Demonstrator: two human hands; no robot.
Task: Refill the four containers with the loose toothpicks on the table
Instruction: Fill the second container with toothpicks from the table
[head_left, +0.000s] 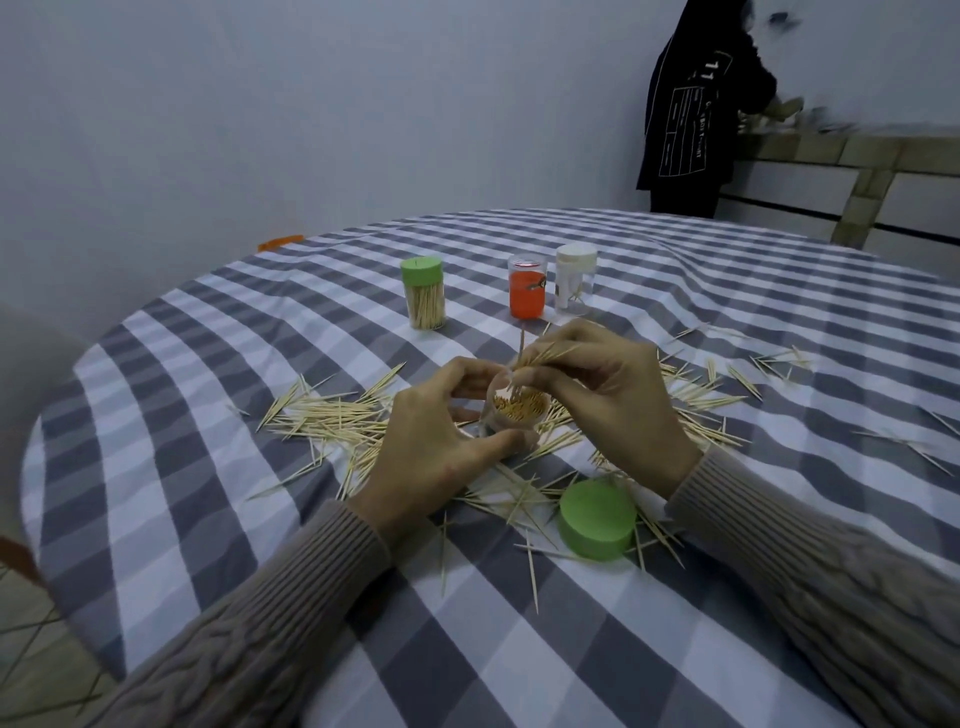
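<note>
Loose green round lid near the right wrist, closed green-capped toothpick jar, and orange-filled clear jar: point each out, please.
Loose green round lid (596, 515): head view, on its flat top.
Closed green-capped toothpick jar (424, 306): head view, on its clear wall.
Orange-filled clear jar (526, 294): head view, on its orange body.

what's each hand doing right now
Left hand: closed around the clear jar, steadying it.
Right hand: pinching a bunch of toothpicks over the jar's mouth.
</note>
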